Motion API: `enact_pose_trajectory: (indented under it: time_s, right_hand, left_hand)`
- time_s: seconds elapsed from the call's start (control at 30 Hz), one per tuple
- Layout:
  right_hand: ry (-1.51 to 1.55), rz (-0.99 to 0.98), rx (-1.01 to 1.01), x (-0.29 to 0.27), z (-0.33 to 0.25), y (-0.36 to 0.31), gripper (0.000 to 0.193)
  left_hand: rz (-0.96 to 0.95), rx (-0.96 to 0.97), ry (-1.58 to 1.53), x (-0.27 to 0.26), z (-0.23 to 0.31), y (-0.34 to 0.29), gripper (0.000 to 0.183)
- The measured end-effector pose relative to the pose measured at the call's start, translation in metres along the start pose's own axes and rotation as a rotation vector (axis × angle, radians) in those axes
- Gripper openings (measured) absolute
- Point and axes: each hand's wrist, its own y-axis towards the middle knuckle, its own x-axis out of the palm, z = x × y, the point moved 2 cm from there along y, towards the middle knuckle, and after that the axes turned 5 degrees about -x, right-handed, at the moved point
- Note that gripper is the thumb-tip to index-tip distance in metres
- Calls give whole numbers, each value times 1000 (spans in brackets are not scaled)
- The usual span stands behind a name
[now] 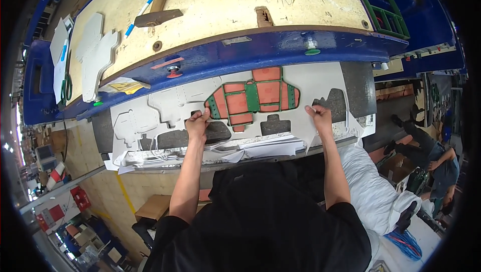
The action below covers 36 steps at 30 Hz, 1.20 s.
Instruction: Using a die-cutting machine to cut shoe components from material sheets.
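Observation:
A steel-rule cutting die [237, 102] with red panels and green foam edges lies flat on a pale grey sheet [190, 86]. Thumb and fingers of my left hand [197, 124] are closed at the die's lower left corner, close to a cut-out in the sheet. My right hand [321, 119] has its fingertips pinched on the sheet, a little right of the die and beside another cut-out. The undersides of both grips are hidden. Several openings with a dark surface below run along the sheet, and loose white offcuts [270, 147] hang at its near edge.
Beyond the sheet runs a blue machine beam [240, 51] with a wooden top carrying a hammer [159, 17], pens and a cut grey piece [97, 54]. Green-handled scissors [66, 87] hang at left. White wrapped material [368, 182] lies at right; another person [436, 159] is farther off.

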Motion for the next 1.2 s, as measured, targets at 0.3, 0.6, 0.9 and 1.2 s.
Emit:
enact_pose_trajectory:
  time_s: [0.3,0.6,0.9,1.2]
  right_hand:
    - [-90,-38,-129,14,-18,40,31]
    - [-201,-103,-108,3,-10,46,35]
    - [-524,-56,-304,3,-30,45,30]
    - [-190,289,-703,-38,-75,63,22]
  left_hand:
    - [-11,73,-42,16,23,34,35]
    - [-102,99,188,16,37,20,34]
    - [-4,735,948,-12,47,-72,22]
    - [507,993,539,-158,89,-83,14]
